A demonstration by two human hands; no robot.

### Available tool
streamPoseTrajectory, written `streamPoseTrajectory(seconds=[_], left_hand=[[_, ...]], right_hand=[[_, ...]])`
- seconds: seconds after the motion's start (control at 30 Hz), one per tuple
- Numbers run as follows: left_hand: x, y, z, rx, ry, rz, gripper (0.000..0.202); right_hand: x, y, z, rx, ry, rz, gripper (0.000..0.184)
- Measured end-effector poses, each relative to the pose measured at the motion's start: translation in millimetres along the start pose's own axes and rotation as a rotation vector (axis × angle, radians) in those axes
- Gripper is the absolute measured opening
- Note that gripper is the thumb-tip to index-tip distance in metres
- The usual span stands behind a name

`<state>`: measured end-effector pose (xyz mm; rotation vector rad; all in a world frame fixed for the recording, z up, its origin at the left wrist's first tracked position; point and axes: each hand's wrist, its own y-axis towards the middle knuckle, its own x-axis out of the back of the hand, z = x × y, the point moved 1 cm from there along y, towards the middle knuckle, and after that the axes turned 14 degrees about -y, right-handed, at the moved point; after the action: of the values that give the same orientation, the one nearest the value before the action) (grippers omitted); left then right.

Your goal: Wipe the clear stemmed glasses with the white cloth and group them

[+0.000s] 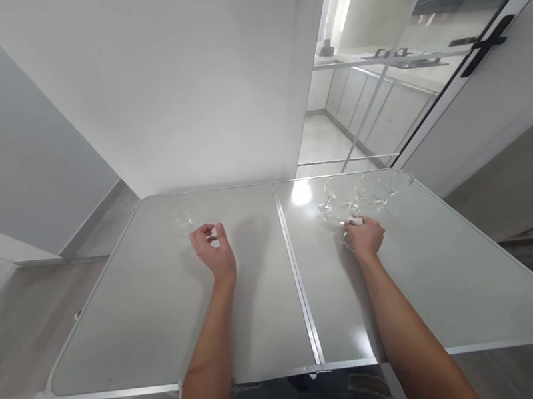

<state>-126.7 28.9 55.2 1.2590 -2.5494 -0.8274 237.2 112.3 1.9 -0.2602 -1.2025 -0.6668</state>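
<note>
Right hand (366,235) closed round clear glass (352,221); left hand (214,251) half-open, empty, near small glass (183,218).

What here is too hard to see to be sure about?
Head view: what the right hand closes on; the hand itself covers it.
Head view: how many clear glasses stand beyond it; they are transparent and overlap.
Head view: the small clear thing by the left hand; too faint to identify.

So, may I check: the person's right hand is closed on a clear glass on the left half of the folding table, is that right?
Not quite: the head view shows the right hand closed on a clear glass on the right half of the folding table.
</note>
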Motion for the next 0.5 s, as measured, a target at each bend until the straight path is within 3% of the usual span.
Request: streamPoseTrajectory(seconds=[0.1,0.23,0.37,0.5], left_hand=[[21.2,30,12,-0.019,0.24,-0.118,0.034],[43.7,46,43,0.125,0.502,-0.089,0.069],[50.4,55,71,0.244,0.431,-0.017,0.085],[48.2,69,89,0.259,0.226,0.044,0.071]], right_hand=[[4,2,0,0.02,-0.05,0.07,0.043],[16,11,-5,0.069,-0.208,0.288,0.053],[31,16,-19,0.131,-0.323,0.55,0.043],[43,6,-23,0.354,-0.068,0.976,0.046]])
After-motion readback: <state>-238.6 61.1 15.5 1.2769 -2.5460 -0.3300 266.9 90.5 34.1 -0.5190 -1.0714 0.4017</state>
